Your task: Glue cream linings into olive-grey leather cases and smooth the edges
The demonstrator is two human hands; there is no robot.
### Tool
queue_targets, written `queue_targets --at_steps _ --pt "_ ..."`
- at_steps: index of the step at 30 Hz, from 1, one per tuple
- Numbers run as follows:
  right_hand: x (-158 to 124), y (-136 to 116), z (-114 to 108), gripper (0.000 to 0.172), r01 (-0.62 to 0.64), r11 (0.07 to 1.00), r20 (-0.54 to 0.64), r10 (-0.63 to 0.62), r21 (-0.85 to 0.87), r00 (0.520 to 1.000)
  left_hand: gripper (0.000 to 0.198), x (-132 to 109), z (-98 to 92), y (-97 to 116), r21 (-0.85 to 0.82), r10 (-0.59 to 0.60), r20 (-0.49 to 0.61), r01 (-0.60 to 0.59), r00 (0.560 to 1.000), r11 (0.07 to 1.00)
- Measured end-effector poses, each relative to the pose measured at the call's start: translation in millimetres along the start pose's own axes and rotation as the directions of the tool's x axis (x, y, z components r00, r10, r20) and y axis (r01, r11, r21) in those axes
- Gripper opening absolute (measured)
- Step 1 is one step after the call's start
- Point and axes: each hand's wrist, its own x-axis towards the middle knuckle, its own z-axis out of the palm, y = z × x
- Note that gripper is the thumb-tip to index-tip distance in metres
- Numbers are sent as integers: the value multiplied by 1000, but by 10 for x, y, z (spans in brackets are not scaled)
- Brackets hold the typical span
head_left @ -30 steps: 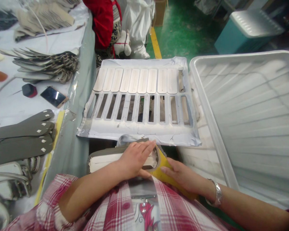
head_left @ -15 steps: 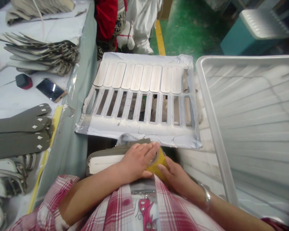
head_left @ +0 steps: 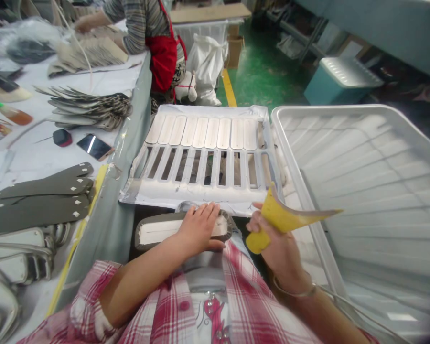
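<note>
My left hand (head_left: pixel 199 228) grips the right end of a grey, rounded, bag-like piece (head_left: pixel 165 231) lying across my lap. Its fingers reach over the far edge and the thumb lies along the near side; a long white panel faces up. In my right hand (head_left: pixel 281 251) is a curved yellow sheet (head_left: pixel 283 215) with a brownish inner side, pinched between thumb and fingers and lifted off to the right of the piece. Just beyond both hands is a white slotted rack (head_left: pixel 197 191) with a row of white rounded strips (head_left: pixel 199 132) on its far half.
On the left, a table (head_left: pixel 111 205) carries grey straps (head_left: pixel 43 203), a phone (head_left: pixel 94 145), stacked pieces (head_left: pixel 89 107) and framed parts (head_left: pixel 17 253). A large white bin (head_left: pixel 301 191) stands at the right. Farther back, another person (head_left: pixel 161 52) works at the table.
My right hand has drawn the yellow sheet away from the grey piece, rightward and up. My left hand stays on the piece. The view has tilted up, bringing the other person's arm into sight.
</note>
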Motion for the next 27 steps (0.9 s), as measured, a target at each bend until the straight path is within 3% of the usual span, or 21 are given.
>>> queue_targets --at_steps 4,8,12,16,18,22,25,27 --pt "205 235 352 14 121 991 -15 -121 57 993 94 -22 42 30 -26 9 -101 -12 995 1000" --pt "244 377 513 18 159 987 -42 -158 30 987 93 -32 63 -4 -52 15 -127 -22 992 998" --pt "279 426 536 24 137 990 -49 -137 -14 989 88 1 55 -26 -74 14 -116 -23 993 997" --pt "535 332 444 24 -83 990 58 77 113 995 90 38 47 -31 -128 13 -93 -25 996 991" --pt "697 260 401 22 -130 976 64 120 174 991 89 43 54 -36 -149 13 -92 -26 996 988" --pt "877 228 423 18 -125 970 88 108 211 990 87 33 84 -63 -170 29 -112 -47 993 984" --pt "820 310 496 16 -123 974 125 100 192 987 84 24 108 -85 -179 44 -132 -67 990 982" --pt "737 370 533 16 -46 989 99 32 138 995 79 21 122 -94 -187 57 -149 -85 987 979"
